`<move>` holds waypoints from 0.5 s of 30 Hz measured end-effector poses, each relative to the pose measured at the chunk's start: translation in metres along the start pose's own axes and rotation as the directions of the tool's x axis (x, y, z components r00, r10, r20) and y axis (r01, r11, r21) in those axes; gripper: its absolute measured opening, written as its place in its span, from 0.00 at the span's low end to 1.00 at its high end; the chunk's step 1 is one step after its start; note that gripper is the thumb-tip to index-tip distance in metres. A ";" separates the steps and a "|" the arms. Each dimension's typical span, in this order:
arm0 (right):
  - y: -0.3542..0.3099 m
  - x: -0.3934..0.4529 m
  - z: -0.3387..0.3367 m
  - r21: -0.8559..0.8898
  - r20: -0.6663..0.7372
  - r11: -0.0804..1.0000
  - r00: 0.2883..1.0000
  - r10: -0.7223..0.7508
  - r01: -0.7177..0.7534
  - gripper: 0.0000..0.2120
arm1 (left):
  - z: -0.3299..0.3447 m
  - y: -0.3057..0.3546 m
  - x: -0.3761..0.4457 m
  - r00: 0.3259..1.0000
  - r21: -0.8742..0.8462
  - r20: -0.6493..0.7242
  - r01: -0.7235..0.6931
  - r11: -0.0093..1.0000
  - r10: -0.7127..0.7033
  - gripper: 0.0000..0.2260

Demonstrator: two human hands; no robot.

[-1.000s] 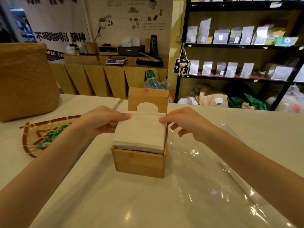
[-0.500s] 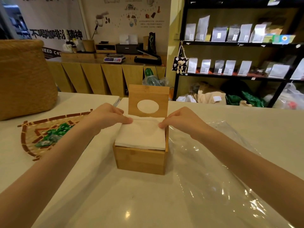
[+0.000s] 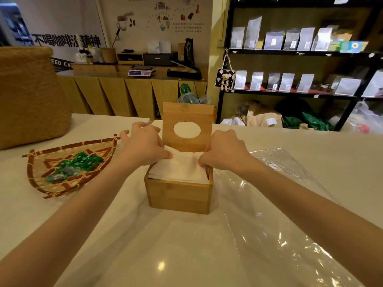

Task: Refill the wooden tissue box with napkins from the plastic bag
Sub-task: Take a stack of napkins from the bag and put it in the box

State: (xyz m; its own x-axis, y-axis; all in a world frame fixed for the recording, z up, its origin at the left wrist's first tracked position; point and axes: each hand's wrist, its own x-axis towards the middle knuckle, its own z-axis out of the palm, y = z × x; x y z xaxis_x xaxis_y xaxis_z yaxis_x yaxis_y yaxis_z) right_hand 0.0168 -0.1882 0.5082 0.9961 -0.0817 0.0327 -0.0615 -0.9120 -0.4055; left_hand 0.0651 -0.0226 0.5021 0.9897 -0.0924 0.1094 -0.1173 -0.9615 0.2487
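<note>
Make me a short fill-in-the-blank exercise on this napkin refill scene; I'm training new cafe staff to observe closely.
1. The wooden tissue box has its hinged lid standing ____.
2. The hole in the lid is ____ in shape.
3. The left hand and right hand both press on the stack of ____.
4. The woven tray left of the box holds small wrapped items that are ____ in colour.

Missing words: open; oval; napkins; green

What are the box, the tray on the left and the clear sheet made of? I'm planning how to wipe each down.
The open square tissue box: light wood, likely bamboo, with visible grain and a smooth satin finish. The fan-shaped woven tray: split bamboo or rattan strips, going by its weave and dark-stained rim. The clear crinkled bag: thin plastic film, glossy, with sharp highlights.
</note>
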 end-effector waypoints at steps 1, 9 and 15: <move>-0.001 -0.001 0.001 -0.035 -0.002 0.999 1.000 -0.001 0.000 0.07 | 0.001 0.002 -0.002 1.000 0.021 -0.003 -0.005 1.000 0.005 0.10; -0.005 -0.003 0.014 -0.238 0.018 0.971 1.000 0.008 -0.004 0.13 | 0.016 0.010 -0.012 0.999 0.223 0.002 -0.048 0.974 0.048 0.09; -0.012 -0.005 0.020 -0.396 -0.103 0.918 0.992 -0.070 0.023 0.10 | 0.024 0.014 -0.022 0.983 0.394 -0.135 -0.061 0.917 0.124 0.10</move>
State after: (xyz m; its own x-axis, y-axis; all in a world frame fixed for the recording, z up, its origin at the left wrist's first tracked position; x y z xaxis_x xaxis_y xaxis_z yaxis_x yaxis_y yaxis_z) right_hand 0.0140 -0.1684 0.4946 0.9862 -0.0590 0.1545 -0.0582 -0.9983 -0.0099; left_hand 0.0435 -0.0399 0.4800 0.9474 -0.1750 0.2679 -0.1360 -0.9780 -0.1580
